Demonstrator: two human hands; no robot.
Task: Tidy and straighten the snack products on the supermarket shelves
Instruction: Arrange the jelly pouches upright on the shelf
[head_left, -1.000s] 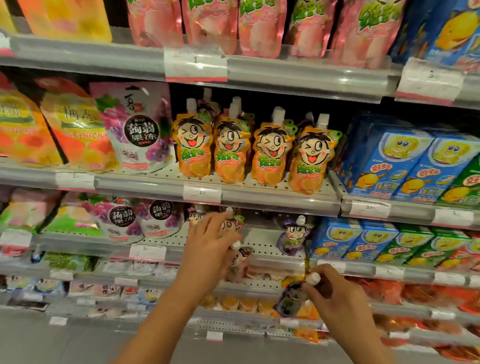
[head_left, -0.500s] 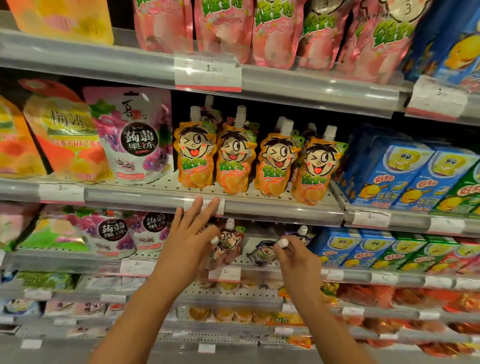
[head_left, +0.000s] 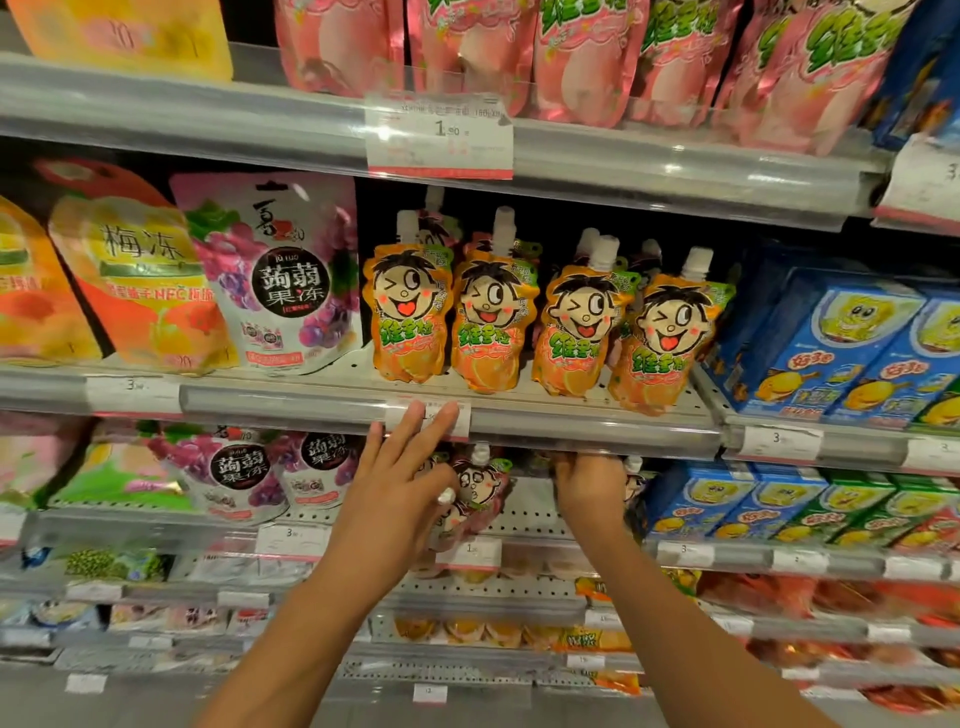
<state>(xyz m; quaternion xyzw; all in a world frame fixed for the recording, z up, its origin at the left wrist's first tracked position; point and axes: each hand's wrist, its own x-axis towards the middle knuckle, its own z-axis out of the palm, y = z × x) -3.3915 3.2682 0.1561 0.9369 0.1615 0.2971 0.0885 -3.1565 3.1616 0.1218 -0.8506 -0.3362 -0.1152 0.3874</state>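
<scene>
my left hand (head_left: 400, 499), fingers straight, steadies the pink pouch (head_left: 475, 493) just right of it; my right hand (head_left: 589, 483) reaches deep, grip hidden. a nudge could topple neighbours.

bare shelf gap (head_left: 524, 512) between pouch (head_left: 480, 486) and boxes (head_left: 696, 501)

L hand (head_left: 395, 499) w/ straight fingers on purple pouch (head_left: 475, 488); R hand (head_left: 589, 483) reaching into shelf.
</scene>
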